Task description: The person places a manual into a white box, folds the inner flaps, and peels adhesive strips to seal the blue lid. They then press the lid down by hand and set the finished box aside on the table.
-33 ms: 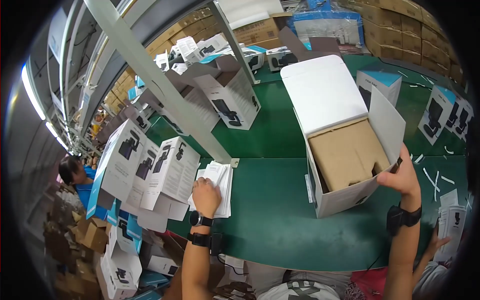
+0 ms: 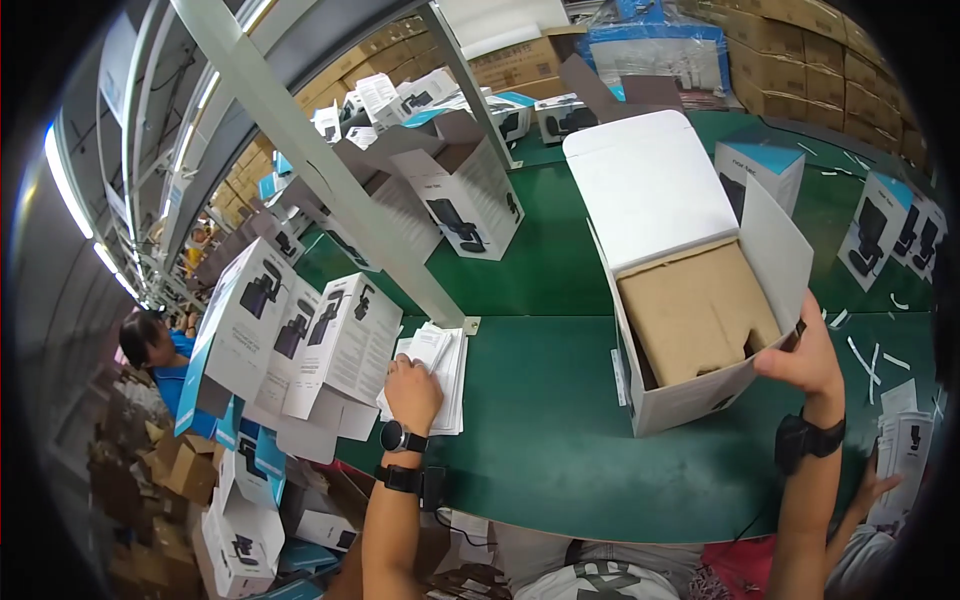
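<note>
My left hand (image 2: 413, 395) rests on a stack of white paper leaflets (image 2: 450, 400) at the left of the green table. Its fingers are slightly bent and apart over the top sheets; what lies under the fingertips is hidden. To the right, a white carton (image 2: 680, 408) stands with its lid raised backward and a side flap up. Inside it sits a brown cardboard insert (image 2: 695, 305) with a notch at its near right corner. My right hand (image 2: 808, 360) grips the carton's right near edge, thumb over the rim and fingers mostly hidden outside.
Opened printed cartons (image 2: 335, 340) stand left of the leaflets. A slanted metal post (image 2: 340, 190) rises from the table. More cartons (image 2: 465, 205) stand behind, and paper strips (image 2: 865, 360) lie at the right. Another person's hand (image 2: 873, 490) holds a printed piece at lower right.
</note>
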The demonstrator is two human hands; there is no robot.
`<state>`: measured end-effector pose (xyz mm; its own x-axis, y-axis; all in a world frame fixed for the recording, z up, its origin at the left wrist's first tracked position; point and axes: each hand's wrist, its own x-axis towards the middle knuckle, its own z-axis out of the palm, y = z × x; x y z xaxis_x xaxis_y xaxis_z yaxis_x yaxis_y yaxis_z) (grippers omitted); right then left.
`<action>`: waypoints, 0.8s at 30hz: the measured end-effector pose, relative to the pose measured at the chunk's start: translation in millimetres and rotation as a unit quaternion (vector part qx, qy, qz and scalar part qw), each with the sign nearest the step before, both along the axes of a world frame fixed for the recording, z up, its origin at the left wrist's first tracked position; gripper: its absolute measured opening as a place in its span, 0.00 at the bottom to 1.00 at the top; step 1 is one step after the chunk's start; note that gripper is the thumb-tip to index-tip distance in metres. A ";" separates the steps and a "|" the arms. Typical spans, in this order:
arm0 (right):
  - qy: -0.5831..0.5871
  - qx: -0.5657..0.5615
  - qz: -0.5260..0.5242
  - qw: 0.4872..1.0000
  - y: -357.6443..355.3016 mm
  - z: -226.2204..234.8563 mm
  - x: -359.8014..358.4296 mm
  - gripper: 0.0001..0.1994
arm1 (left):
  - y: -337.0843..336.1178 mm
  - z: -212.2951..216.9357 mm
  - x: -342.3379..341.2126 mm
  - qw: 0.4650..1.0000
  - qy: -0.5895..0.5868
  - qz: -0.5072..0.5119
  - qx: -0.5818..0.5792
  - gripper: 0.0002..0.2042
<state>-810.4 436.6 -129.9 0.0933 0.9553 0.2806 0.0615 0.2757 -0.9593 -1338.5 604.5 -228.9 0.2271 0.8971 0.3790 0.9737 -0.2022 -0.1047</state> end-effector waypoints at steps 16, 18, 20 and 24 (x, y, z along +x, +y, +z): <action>-0.364 0.066 -0.116 0.922 -59.8 60.7 -26.3 0.53 | -133.4 209.5 224.7 0.797 -0.377 -0.317 0.351 0.37; -0.344 0.031 -0.080 0.935 -64.1 63.8 -19.0 0.51 | -126.2 210.0 230.5 0.881 -0.212 -0.332 0.262 0.36; -0.335 0.009 -0.061 0.940 -67.7 68.3 -3.7 0.50 | -113.5 220.1 247.9 0.854 -0.266 -0.407 0.184 0.35; -0.313 -0.061 -0.009 0.948 -51.7 62.2 28.3 0.40 | -93.2 196.5 229.0 0.890 -0.223 -0.369 0.149 0.29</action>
<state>-782.1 384.9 -67.6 -0.0394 0.9840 0.1740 0.6326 0.1594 -0.7579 -1109.5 511.3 -32.5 0.4795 0.4100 0.7759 0.5452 -0.8320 0.1026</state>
